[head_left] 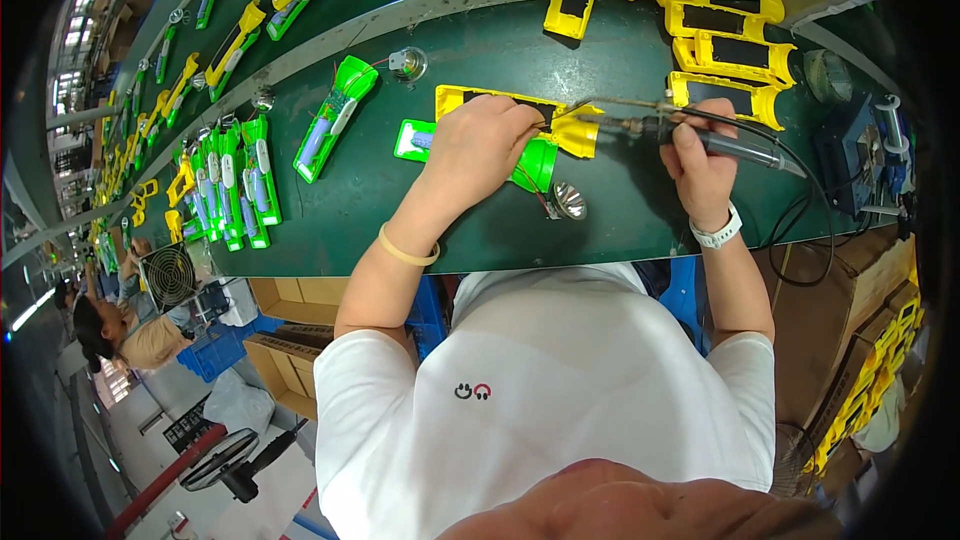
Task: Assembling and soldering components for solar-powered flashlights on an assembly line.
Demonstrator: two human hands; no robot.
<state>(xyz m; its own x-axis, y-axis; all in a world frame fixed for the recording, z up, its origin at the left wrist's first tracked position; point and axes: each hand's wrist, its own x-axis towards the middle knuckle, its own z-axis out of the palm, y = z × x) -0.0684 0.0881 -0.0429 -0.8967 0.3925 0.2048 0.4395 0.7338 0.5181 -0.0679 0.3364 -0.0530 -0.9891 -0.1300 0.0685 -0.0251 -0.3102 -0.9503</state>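
My right hand [704, 155] is closed round a soldering iron [745, 148], its tip pointing left toward a yellow flashlight shell [578, 136]. A thin tube runs along above the iron and joins a black cable. My left hand [485, 145] lies over the yellow shell and a green flashlight half [540, 166], thumb and fingertips pinched near where they meet. What the pinch holds is hidden. Wires lead from the green half to a round reflector lamp head [569, 201] near the table's front edge.
Left of my hands lies another open green flashlight half [337, 120] with a wired lamp head [408, 63]. Several green halves [235, 185] are grouped farther left. Yellow shells [725, 50] pile up at the back right, before a blue soldering station [850, 165]. A metal rail [450, 12] crosses the green table.
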